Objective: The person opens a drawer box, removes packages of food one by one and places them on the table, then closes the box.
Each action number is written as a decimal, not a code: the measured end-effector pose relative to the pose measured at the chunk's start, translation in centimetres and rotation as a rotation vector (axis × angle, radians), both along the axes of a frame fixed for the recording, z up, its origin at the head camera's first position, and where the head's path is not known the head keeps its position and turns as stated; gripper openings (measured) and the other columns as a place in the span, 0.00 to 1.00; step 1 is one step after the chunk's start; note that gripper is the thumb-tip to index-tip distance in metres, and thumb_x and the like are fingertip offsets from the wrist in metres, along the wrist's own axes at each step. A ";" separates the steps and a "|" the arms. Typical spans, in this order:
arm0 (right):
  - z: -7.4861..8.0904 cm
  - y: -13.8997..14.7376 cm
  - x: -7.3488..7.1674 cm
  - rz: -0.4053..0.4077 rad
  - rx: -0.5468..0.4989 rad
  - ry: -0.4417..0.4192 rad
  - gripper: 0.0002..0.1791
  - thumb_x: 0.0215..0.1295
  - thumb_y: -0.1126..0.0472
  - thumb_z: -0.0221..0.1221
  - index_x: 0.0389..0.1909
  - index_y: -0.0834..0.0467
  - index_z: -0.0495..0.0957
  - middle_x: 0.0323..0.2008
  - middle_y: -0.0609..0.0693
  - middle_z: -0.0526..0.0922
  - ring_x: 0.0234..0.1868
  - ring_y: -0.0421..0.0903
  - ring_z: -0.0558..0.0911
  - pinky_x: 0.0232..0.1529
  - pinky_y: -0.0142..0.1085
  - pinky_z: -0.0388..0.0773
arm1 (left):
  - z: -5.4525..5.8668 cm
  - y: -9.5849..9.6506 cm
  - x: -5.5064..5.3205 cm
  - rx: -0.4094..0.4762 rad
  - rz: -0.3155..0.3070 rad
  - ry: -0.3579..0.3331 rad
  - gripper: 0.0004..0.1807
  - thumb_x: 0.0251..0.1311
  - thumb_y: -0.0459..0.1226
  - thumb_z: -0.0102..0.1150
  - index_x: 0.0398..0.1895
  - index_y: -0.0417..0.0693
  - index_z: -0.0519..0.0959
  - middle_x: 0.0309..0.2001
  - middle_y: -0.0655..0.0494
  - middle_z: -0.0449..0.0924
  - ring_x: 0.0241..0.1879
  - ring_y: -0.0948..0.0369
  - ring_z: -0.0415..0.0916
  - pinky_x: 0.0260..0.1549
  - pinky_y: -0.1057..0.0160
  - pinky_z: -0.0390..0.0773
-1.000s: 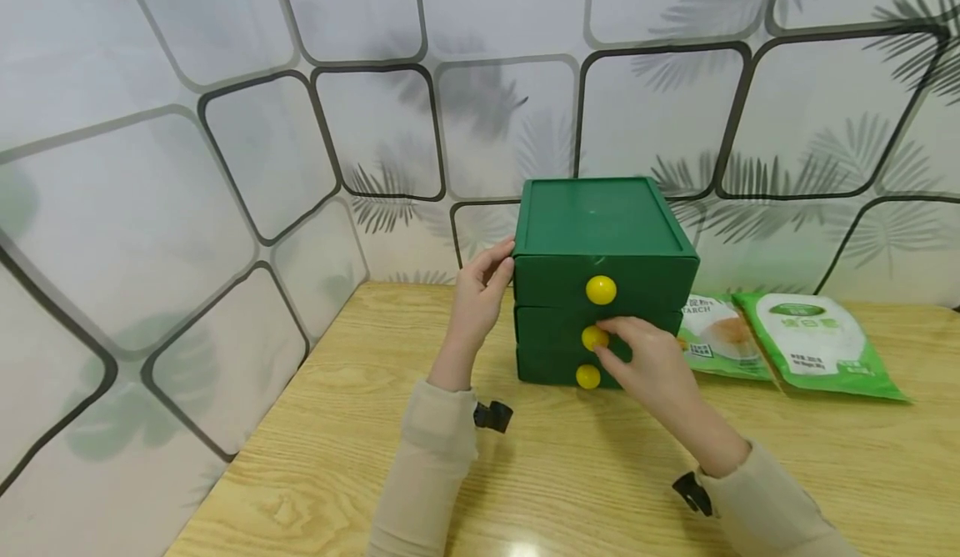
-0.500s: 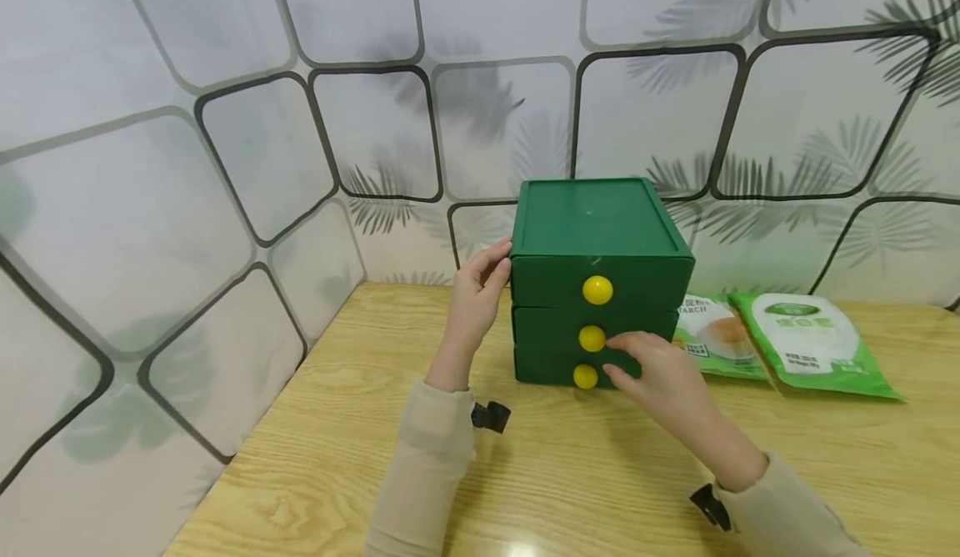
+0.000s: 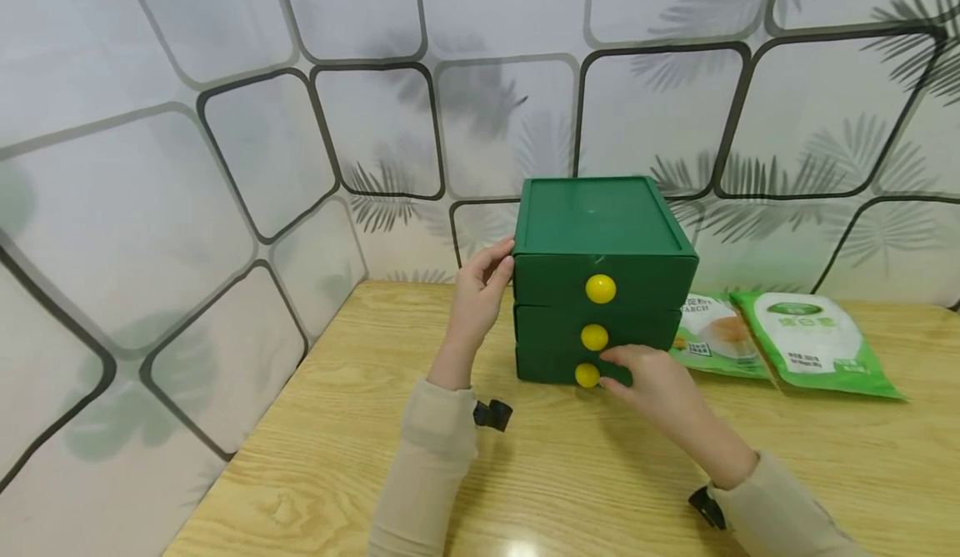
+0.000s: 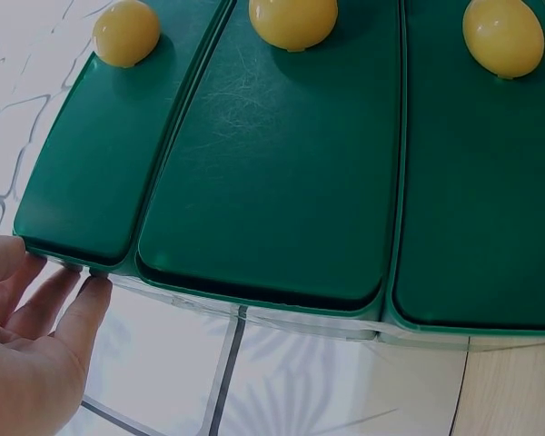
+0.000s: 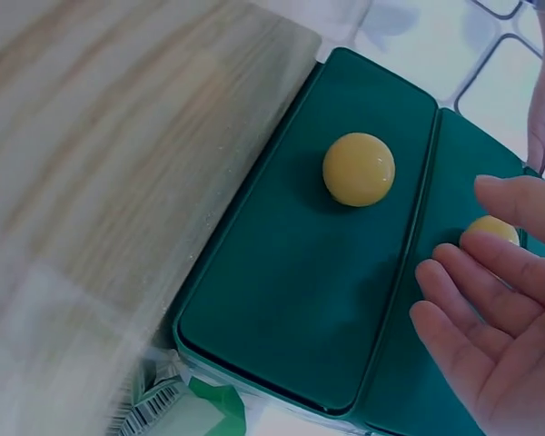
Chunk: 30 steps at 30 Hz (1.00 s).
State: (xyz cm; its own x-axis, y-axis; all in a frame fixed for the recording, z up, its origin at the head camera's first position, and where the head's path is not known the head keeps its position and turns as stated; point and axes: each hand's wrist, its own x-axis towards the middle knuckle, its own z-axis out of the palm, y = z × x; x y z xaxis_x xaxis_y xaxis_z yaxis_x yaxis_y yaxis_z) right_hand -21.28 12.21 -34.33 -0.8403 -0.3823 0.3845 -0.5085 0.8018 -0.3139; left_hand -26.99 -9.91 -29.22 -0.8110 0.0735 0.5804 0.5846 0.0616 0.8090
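Observation:
A green drawer box [image 3: 604, 215] with three drawers stands on the table, each drawer front carrying a round yellow knob. My left hand [image 3: 477, 294] rests against the box's upper left side; in the left wrist view its fingertips [image 4: 95, 289] touch the edge beside the top drawer [image 4: 118, 154]. Beside the bottom knob [image 3: 587, 375] is my right hand [image 3: 660, 386], thumb and forefinger spread apart and nothing held. The right wrist view shows that bottom knob [image 5: 359, 170] uncovered, while the middle knob [image 5: 492, 229] is partly hidden behind the fingers. All drawer fronts sit flush.
Two green and white packets lie right of the box: a starch bag [image 3: 720, 336], partly hidden behind the box, and a second bag [image 3: 817, 344]. The wood-grain table [image 3: 322, 440] meets a patterned wall covering [image 3: 510, 123] at the back and left.
My right hand has let go of the middle knob, drawn back to the right, then come down beside the bottom knob. The left hand stays at the box's side.

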 end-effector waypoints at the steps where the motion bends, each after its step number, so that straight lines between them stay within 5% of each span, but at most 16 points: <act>1: -0.1 0.0 -0.1 -0.001 0.004 -0.016 0.15 0.48 0.62 0.65 0.37 0.64 0.80 0.37 0.56 0.80 0.37 0.52 0.79 0.36 0.44 0.76 | 0.0 0.0 0.0 0.000 0.001 0.004 0.18 0.63 0.34 0.46 0.54 0.32 0.69 0.57 0.46 0.67 0.54 0.57 0.67 0.47 0.64 0.71; 17: -0.3 -0.4 -0.5 0.037 0.075 -0.137 0.14 0.49 0.60 0.65 0.37 0.63 0.79 0.36 0.55 0.80 0.37 0.50 0.78 0.35 0.43 0.76 | 0.0 0.0 -0.1 0.005 -0.001 0.006 0.18 0.63 0.32 0.45 0.54 0.32 0.69 0.57 0.45 0.66 0.55 0.57 0.65 0.48 0.64 0.70; 21: -0.3 -0.7 -0.7 0.072 0.134 -0.100 0.14 0.49 0.60 0.65 0.37 0.63 0.79 0.35 0.53 0.80 0.36 0.49 0.78 0.35 0.42 0.76 | -0.1 0.0 -0.2 0.004 0.000 0.004 0.18 0.63 0.32 0.45 0.54 0.32 0.69 0.57 0.46 0.66 0.55 0.58 0.65 0.48 0.64 0.70; 30: -0.8 -0.7 -1.4 0.210 0.385 0.138 0.11 0.44 0.64 0.68 0.30 0.57 0.78 0.29 0.48 0.78 0.31 0.46 0.77 0.29 0.37 0.76 | -0.1 0.0 -0.2 -0.002 -0.005 0.001 0.18 0.63 0.32 0.45 0.55 0.33 0.69 0.58 0.46 0.66 0.55 0.58 0.65 0.47 0.64 0.71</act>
State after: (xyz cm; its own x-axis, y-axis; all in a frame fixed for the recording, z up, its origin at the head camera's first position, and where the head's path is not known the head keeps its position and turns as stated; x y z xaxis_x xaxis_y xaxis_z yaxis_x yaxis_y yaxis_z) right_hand -22.66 11.49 -35.12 -0.6801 -0.6760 0.2838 -0.6887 0.7218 0.0688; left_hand -27.20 -9.96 -29.35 -0.8099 0.0788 0.5812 0.5858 0.0606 0.8082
